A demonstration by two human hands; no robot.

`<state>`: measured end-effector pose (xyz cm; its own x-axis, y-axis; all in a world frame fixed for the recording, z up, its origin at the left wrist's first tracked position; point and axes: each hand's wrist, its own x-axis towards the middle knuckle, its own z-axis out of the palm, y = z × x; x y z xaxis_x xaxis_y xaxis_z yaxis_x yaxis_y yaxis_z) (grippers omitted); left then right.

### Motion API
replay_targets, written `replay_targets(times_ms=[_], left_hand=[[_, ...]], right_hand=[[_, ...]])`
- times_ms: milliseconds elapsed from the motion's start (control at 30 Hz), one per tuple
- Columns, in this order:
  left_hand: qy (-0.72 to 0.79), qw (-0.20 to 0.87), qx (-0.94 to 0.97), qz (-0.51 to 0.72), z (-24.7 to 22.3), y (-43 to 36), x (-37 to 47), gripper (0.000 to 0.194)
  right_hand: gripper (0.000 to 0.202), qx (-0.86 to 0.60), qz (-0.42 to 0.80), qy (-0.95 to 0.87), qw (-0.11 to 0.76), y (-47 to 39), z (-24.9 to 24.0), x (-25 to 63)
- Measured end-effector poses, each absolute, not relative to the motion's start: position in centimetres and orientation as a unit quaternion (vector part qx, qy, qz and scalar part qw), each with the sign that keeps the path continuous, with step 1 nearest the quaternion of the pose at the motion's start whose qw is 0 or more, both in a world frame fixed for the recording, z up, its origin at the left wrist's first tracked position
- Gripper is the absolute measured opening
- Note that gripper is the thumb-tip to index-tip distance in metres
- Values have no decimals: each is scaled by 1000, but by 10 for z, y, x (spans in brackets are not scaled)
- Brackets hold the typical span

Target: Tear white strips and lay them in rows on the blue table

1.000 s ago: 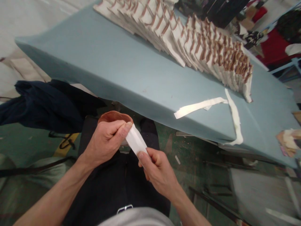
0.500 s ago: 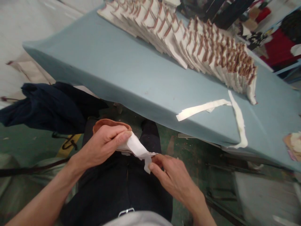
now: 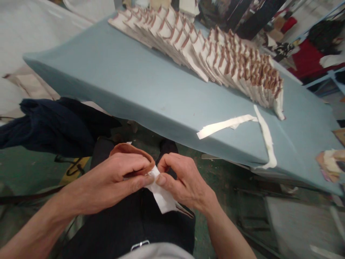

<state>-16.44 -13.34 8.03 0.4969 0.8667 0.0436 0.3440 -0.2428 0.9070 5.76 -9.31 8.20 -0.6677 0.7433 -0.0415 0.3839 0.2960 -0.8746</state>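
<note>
Left hand (image 3: 117, 174) holding one brown piece (image 3: 126, 148), right hand (image 3: 187, 180) pinching one white strip (image 3: 164, 198)

Here's the blue-grey counter (image 3: 129, 84), slanting right across the frame from upper left to lower right, soft light on its top! Green floor (image 3: 35, 158) shows below, yellow stripe (image 3: 69, 177) at lower left, pale blue rails (image 3: 329, 75) cutting through the upper right.

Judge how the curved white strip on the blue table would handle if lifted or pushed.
The curved white strip likely flops, since its lower end bends sharply. It looks thin, so probably light. That end lies near the edge of the blue table, so a push might tip it off.
</note>
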Motion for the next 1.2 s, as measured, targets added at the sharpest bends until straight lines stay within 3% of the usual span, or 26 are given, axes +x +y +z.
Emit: replay_targets(times_ms=[200,333,633,833,967,1067,1200], left_hand=[[394,446,752,284,97,-138,-160,32],[365,482,750,268,103,-142,-157,30],[407,517,686,310,68,-139,-146,32],[431,470,716,284,68,-142,-146,31],[433,433,740,277,71,-144,-145,30],[436,416,752,267,76,-144,-143,22],[426,410,760,270,79,-147,-140,19]], right_hand=[[62,-260,701,-647,150,-95,67,53],[57,-187,779,-579,151,-100,57,52],[54,-272,689,-656,146,-94,44,61],[63,-295,668,-670,132,-91,47,65],[72,-339,573,-738,111,-88,63,61],[65,-357,520,-772,85,-86,73,59],[54,-274,581,-763,74,-84,72,60]])
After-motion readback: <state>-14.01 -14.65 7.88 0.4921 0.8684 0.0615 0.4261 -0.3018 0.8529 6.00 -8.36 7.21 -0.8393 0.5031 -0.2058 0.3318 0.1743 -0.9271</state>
